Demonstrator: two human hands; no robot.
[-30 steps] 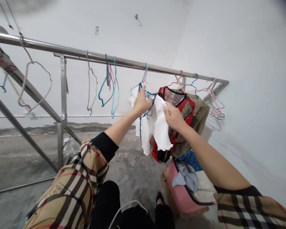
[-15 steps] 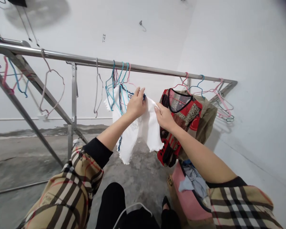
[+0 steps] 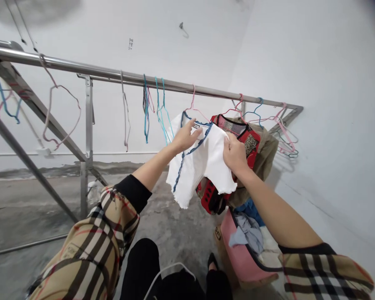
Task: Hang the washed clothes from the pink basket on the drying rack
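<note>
A short white top (image 3: 217, 152) with blue ruffled trim hangs from a pink hanger (image 3: 193, 100) on the metal rail. At its neckline is my left hand (image 3: 185, 136), the thumb and forefinger apart, lying over the inside of the collar. My right hand (image 3: 236, 155) is closed on the shoulder of the top, near the sleeve. Right behind the top, a red patterned top (image 3: 251, 146) hangs on its own hanger, partly covered.
The steel rail (image 3: 109, 74) crosses the view, with bare blue hangers (image 3: 163, 110) left of the white top. Olive clothing (image 3: 267, 154) hangs at the right. Below stands a pink bin (image 3: 234, 254) of clothes on a cardboard box (image 3: 219, 241).
The white top and its pink hanger have slid right along the rail, away from the blue hangers. Both hands have moved right with it, and the left fingers have spread.
</note>
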